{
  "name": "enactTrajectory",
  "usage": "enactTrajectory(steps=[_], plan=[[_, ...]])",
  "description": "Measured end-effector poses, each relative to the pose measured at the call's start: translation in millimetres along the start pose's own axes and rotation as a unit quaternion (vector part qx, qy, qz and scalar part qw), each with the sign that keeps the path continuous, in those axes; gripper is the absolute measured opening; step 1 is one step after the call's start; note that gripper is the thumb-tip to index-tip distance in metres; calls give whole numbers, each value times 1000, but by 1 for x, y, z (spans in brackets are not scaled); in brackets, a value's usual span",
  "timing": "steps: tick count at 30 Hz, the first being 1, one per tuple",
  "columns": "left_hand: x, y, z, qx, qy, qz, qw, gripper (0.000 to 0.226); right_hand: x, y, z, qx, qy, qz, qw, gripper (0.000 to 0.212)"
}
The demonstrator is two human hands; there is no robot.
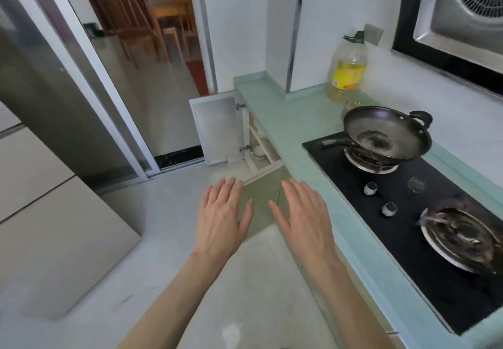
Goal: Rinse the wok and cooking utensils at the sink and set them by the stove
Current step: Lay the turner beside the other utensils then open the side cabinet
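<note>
A black wok (388, 136) sits on the far burner of the black glass stove (416, 226), its long handle pointing left and a dark residue in its bottom. My left hand (221, 222) and my right hand (303, 219) are stretched out flat, palms down, over the floor in front of the counter. Both hold nothing and hang well short of the wok. No sink and no cooking utensils are in view.
A big oil bottle (347, 72) stands behind the wok on the pale green counter (280, 120). The near burner (460, 237) is bare. A low cabinet door (216, 128) hangs open at the counter's far end. A fridge (40, 199) stands at left, a range hood (462, 8) above right.
</note>
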State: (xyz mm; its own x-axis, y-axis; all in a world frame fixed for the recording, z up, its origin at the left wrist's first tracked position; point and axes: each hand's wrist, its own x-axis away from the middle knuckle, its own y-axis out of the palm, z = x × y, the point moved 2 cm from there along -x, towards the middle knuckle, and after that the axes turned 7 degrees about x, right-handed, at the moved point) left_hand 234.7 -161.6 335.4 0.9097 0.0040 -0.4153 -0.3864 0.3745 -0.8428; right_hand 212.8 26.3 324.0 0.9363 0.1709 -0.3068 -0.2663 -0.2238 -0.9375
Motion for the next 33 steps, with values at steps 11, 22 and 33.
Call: enactTrajectory(steps=[11, 22, 33], plan=[[-76, 0, -116, -19, -21, 22, 999, 47, -100, 63, -88, 18, -42, -18, 999, 63], [-200, 28, -226, -58, -16, -14, 998, 44, -246, 137, -123, 37, -24, -49, 998, 62], [-307, 66, -296, -39, -24, 0, 999, 47, -376, 182, -149, 45, -18, -47, 998, 67]])
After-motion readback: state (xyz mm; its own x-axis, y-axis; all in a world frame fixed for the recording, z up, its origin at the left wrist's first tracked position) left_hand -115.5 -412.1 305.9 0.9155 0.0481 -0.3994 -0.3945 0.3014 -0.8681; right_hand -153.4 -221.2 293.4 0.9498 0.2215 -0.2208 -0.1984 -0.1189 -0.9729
